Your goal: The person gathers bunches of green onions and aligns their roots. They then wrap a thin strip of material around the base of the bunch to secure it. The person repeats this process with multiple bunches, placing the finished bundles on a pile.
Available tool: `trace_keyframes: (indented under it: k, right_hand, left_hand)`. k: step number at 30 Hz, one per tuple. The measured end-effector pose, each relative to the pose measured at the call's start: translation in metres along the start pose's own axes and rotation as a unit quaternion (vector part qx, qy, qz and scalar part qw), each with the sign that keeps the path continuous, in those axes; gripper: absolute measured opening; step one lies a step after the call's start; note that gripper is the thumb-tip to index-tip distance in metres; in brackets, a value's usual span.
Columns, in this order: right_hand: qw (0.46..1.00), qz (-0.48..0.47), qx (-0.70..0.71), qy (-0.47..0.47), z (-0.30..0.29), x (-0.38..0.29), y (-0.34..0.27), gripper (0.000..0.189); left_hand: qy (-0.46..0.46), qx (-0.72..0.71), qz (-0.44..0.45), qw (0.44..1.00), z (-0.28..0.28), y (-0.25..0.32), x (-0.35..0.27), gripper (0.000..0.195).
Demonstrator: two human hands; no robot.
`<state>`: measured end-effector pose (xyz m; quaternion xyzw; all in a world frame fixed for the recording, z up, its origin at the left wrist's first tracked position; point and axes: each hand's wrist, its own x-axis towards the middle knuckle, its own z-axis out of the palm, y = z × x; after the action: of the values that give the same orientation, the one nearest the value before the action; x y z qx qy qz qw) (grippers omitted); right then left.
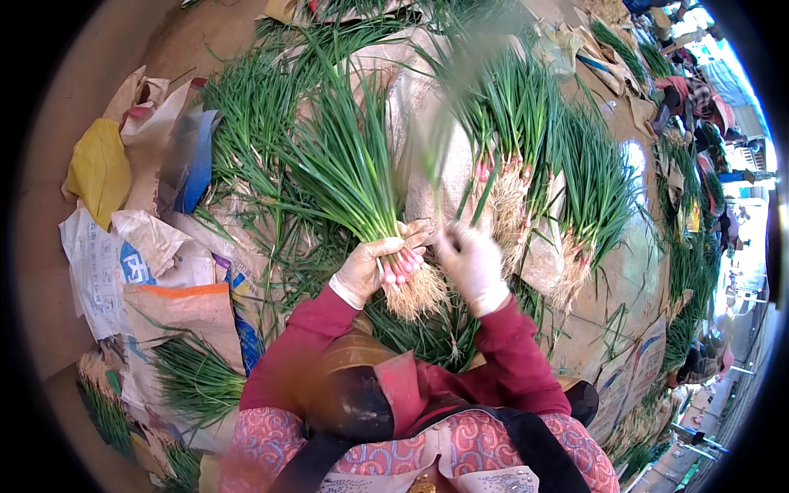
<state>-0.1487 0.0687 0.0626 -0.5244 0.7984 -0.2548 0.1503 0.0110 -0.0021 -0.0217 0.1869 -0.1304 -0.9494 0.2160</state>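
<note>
My left hand (370, 262), in a pale thin glove, is closed round a bunch of green onions (363, 185); its pink bulbs and stringy roots point towards me and its leaves fan away. Just right of it, my gloved right hand (470, 262) is blurred, with its fingers bent near a thin stalk (436, 179); whether it grips the stalk is not plain. Beyond the right hand, bunches with pink bulbs and long roots (508, 185) lie on pale woven sacking (425, 117). Another bunch (592, 191) rests farther right. Loose green onions (246, 123) are heaped at the left.
Woven sacks (179, 314) and a yellow bag (98, 169) lie at the left, with a bunch of green onions (197, 376) beside my left arm. Trimmed leaves (425, 339) litter the ground before me. At the far right, people (693, 101) are among long rows of green onions (690, 296).
</note>
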Motion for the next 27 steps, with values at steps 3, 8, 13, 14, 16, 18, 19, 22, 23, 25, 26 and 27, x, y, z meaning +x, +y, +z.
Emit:
trace_keyframes:
  k: [3,8,13,14,16,18,19,22,23,25,26,27]
  right_hand:
    - [0.997,-0.067,-0.028,-0.031,0.018,-0.019,0.007,0.016]
    - [0.973,0.118,0.127,-0.15,0.027,0.03,-0.003,0.032]
    - [0.789,0.244,0.531,-0.191,0.074,0.027,0.03,0.027]
    - [0.797,0.247,0.523,-0.172,0.082,0.021,0.036,0.027]
    - [0.978,0.137,0.133,-0.081,0.095,0.014,0.054,0.028]
    - [0.982,0.126,0.058,-0.131,0.081,0.01,0.053,0.031]
    - [0.985,0.1,0.044,-0.133,0.069,0.008,0.045,0.032]
    - [0.995,0.058,0.011,-0.082,0.019,0.032,0.012,0.034]
    - [0.996,0.076,0.007,-0.034,0.005,0.047,0.007,0.035]
    - [0.994,0.059,-0.017,0.09,-0.006,0.079,0.029,0.035]
    - [0.987,0.091,-0.118,0.066,-0.013,0.095,0.04,0.037]
    - [0.968,0.119,-0.216,0.039,-0.014,0.11,0.048,0.038]
  left_hand:
    - [-0.044,0.038,-0.069,0.996,-0.017,0.005,0.004,0.03]
    - [0.045,-0.002,0.014,0.999,0.001,-0.01,0.001,0.023]
    - [-0.017,0.026,-0.006,1.0,-0.008,-0.006,0.001,0.023]
    - [-0.016,0.023,-0.012,1.0,-0.007,-0.008,0.0,0.023]
    - [0.014,0.003,0.024,1.0,0.007,-0.007,-0.009,0.025]
    - [0.007,-0.011,0.041,0.999,0.002,-0.007,-0.011,0.032]
    - [0.01,-0.003,0.028,1.0,-0.002,-0.008,-0.013,0.034]
    - [0.04,0.004,0.021,0.999,-0.002,-0.001,-0.01,0.047]
    - [0.024,-0.004,0.028,0.999,-0.004,-0.001,-0.01,0.048]
    - [-0.01,-0.019,0.039,0.999,-0.01,-0.002,-0.006,0.051]
    - [-0.034,-0.037,0.016,0.999,-0.007,0.0,-0.005,0.053]
    - [-0.023,-0.033,0.023,0.999,-0.006,0.0,-0.004,0.053]
